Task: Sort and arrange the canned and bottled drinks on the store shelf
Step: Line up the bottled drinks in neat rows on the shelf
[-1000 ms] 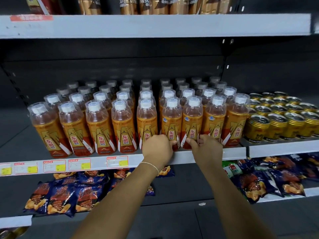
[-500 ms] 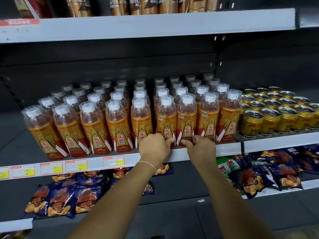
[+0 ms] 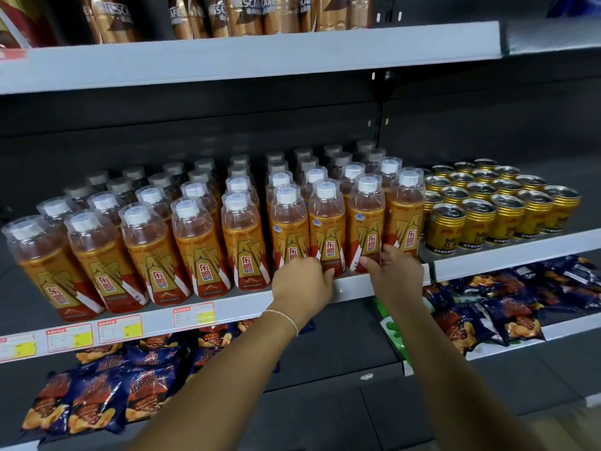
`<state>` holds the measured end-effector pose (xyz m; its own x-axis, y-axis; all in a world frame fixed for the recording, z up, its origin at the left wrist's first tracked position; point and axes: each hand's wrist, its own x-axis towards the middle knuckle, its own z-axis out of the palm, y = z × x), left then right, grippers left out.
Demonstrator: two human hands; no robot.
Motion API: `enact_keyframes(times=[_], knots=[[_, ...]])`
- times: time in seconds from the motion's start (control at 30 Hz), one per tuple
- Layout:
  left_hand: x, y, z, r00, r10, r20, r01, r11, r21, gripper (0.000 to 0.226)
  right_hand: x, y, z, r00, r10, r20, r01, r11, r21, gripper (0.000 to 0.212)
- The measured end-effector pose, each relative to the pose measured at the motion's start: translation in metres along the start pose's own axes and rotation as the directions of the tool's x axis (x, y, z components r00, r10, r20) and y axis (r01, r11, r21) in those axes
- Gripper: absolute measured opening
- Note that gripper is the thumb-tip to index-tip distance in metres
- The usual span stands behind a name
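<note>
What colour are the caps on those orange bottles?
White caps, seen best in the head view.

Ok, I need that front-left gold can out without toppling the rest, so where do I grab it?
Take the front-left gold can by its top rim, coming from the front and above. It stands upright at the shelf edge, with a bottle and another can close beside it; only its top and front are free.
</note>
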<state>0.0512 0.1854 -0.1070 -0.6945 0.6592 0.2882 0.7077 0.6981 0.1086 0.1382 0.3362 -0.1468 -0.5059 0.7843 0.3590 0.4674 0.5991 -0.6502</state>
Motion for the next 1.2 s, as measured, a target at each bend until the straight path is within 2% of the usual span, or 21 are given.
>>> enact_keyframes(times=[0.17,0.27,0.37,0.43,0.5,0.53,0.63,0.73,0.9,1.2], knots=[[-0.003,-0.002,0.011,1.0,0.026,0.005,-0.026,1.0,-0.004,0.036,0.0,-0.003,0.007,0.999,0.044,-0.023,-0.042,0.996,0.079,0.028],[-0.006,-0.008,0.014,0.999,0.052,0.004,-0.052,0.999,-0.014,0.034,0.0,-0.001,0.004,1.0,0.016,-0.019,-0.015,0.997,0.074,0.025],[-0.009,-0.009,0.016,0.989,0.145,-0.008,-0.145,0.989,-0.028,0.031,0.002,0.007,-0.004,0.981,0.049,-0.19,-0.033,0.996,0.084,0.032],[-0.009,-0.001,0.015,0.963,0.268,-0.024,-0.269,0.962,-0.054,0.025,0.006,0.014,-0.01,0.951,0.141,-0.276,-0.089,0.977,0.195,0.048],[-0.007,0.012,0.013,0.93,0.366,-0.039,-0.368,0.925,-0.093,0.024,0.015,0.021,-0.016,0.955,0.209,-0.21,-0.155,0.957,0.246,0.066],[-0.004,0.02,0.01,0.921,0.387,-0.033,-0.389,0.916,-0.104,0.03,0.02,0.023,-0.018,0.963,0.224,-0.152,-0.184,0.953,0.242,0.072],[0.007,0.04,0.006,0.923,0.383,0.032,-0.377,0.918,-0.12,0.035,0.029,0.028,-0.022,0.979,0.199,-0.039,-0.184,0.951,0.249,0.069],[0.016,0.052,0.004,0.929,0.361,0.079,-0.347,0.926,-0.15,0.028,0.031,0.028,-0.023,0.98,0.198,-0.03,-0.181,0.941,0.285,0.058],[0.018,0.062,0.01,0.937,0.346,0.052,-0.332,0.926,-0.178,0.027,0.032,0.029,-0.019,0.977,0.21,-0.023,-0.195,0.938,0.285,0.065],[0.017,0.054,0.014,0.937,0.343,0.064,-0.324,0.924,-0.203,0.024,0.035,0.028,-0.009,0.977,0.205,-0.05,-0.186,0.949,0.253,0.066]])
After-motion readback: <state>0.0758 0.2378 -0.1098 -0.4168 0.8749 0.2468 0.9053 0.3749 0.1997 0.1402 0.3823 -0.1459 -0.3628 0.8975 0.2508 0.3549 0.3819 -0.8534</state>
